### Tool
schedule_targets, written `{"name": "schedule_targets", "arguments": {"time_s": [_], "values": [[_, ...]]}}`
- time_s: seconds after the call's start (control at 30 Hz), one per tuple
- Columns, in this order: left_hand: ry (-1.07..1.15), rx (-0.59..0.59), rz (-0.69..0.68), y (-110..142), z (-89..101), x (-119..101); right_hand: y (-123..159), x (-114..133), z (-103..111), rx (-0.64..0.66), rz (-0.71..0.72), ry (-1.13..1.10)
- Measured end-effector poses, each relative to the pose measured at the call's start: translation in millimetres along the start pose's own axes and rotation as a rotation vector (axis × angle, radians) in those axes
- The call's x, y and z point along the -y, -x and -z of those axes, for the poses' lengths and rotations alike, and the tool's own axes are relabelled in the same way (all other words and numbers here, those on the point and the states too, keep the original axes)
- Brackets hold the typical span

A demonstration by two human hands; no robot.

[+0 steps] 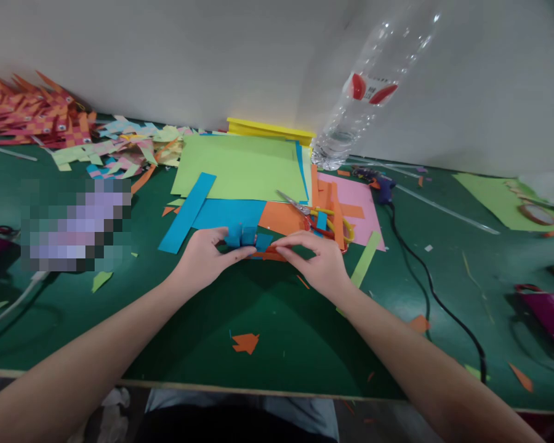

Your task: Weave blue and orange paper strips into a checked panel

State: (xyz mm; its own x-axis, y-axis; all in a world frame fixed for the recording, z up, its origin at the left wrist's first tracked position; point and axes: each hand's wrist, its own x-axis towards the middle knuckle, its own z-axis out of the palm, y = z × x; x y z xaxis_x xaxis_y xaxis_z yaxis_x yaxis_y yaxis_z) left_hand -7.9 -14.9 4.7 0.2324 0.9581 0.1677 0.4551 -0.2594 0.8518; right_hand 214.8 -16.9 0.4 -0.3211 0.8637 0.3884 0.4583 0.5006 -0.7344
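My left hand point(207, 253) is closed, with thumb and fingers gripping a folded blue paper piece point(241, 236) made of looped strips. Opposite it, my right hand point(313, 257) pinches with thumb and forefinger at the right end of that piece, where a bit of orange shows. Exactly what lies between those fingertips is small and partly hidden. Just behind the hands are a blue paper sheet point(226, 214), an orange sheet point(277, 216) and scissors point(300, 206) with red and yellow handles. A loose blue strip point(188, 212) lies beyond my left hand.
Green paper sheets point(240, 166) are stacked at the back. A plastic bottle point(351, 117) stands to their right. A glue gun point(385, 189) trails a black cord point(415, 258). At left are a blurred-out phone-like device point(78, 227), paper scraps point(129, 144) and folded orange paper crafts point(37, 114).
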Motion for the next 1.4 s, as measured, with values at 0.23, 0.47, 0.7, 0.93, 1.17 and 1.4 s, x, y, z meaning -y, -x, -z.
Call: {"name": "schedule_targets", "arguments": {"time_s": [0.23,0.47,0.7,0.93,1.17,1.4], "values": [[0.125,-0.033,0.076,0.7,-7.0,-2.1,3.3,4.6,-3.7,-0.011,0.111,0.052],[0.152,0.005,0.132,3.5,-6.1,0.2,1.0,0.7,-5.6,-0.003,0.331,0.157],[0.138,-0.013,0.097,2.9,-5.5,-3.9,2.2,2.5,-5.3,-0.001,0.330,0.170],[0.159,-0.010,0.057,2.7,-4.7,-5.3,4.0,5.3,-6.4,0.067,0.091,0.104],[0.136,0.012,0.099,3.6,-5.3,-1.3,3.5,1.1,-6.6,0.083,0.077,0.126],[0.183,-0.004,0.125,4.3,-7.3,-1.8,3.9,-1.0,-6.5,0.101,0.132,0.152]]}}
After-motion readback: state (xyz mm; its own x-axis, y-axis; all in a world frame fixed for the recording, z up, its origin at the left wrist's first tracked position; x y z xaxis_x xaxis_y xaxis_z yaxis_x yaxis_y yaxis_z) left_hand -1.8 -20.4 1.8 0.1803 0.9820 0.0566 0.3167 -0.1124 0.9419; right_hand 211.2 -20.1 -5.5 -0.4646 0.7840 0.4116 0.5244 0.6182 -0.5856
